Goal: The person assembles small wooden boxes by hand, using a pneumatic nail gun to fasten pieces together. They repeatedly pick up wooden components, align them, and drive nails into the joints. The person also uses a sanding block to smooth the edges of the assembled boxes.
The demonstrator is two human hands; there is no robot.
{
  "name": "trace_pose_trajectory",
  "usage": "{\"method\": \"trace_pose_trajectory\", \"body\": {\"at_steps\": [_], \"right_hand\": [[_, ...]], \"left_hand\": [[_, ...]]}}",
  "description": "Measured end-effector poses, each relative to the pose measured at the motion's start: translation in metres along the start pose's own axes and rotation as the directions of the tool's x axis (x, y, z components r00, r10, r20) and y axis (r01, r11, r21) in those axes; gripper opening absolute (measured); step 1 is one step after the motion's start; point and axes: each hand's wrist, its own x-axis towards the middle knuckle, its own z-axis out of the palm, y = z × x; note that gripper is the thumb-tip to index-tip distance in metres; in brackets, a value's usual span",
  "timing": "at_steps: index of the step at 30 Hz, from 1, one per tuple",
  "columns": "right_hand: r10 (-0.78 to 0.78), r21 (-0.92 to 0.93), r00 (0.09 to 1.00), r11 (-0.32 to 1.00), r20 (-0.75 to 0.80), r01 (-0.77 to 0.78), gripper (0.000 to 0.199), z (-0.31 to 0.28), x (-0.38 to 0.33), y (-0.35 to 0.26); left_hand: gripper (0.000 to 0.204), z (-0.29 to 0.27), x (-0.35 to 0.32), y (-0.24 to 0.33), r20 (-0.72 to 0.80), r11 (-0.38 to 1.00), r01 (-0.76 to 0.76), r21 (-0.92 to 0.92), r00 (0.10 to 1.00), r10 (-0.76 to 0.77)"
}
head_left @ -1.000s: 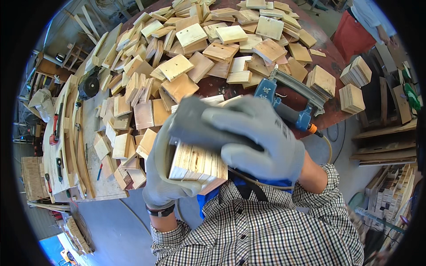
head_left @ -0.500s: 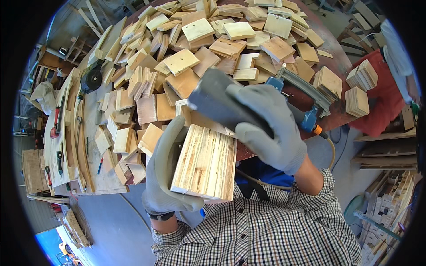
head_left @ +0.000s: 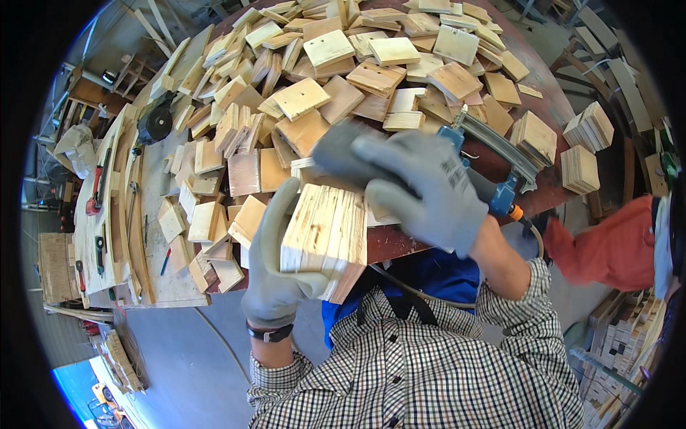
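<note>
Gloved in grey, my left hand (head_left: 275, 261) grips a thick block of stacked plywood pieces (head_left: 325, 225) from its left side and below. The block is tilted, with its layered edges facing up. My right hand (head_left: 432, 189), also in a grey glove, is closed round a dark grey block (head_left: 350, 154) that looks like a sanding block. It is smeared by motion and sits just above the far end of the plywood block; whether the two touch, I cannot tell. Behind my right hand a blue and grey nail gun (head_left: 493, 154) lies on the table.
A big heap of plywood pieces (head_left: 325, 48) covers the dark red table (head_left: 400, 242). Small plywood stacks (head_left: 579, 169) stand at the right. Hand tools, including a red-handled one (head_left: 95, 193), lie left. A person in red (head_left: 607, 247) is at the right; a hose (head_left: 421, 293) runs near my waist.
The plywood block has moved up and left and tipped, showing more of its near end. My right hand shifted slightly left with the dark block. The person in red moved lower at the right.
</note>
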Motion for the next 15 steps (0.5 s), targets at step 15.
{"method": "trace_pose_trajectory", "body": {"at_steps": [15], "right_hand": [[0.565, 0.888, 0.801, 0.244, 0.195, -0.389, 0.064, 0.012, -0.028, -0.050]], "left_hand": [[0.072, 0.029, -0.020, -0.065, -0.228, 0.999, 0.016, -0.030, 0.973, -0.022]]}}
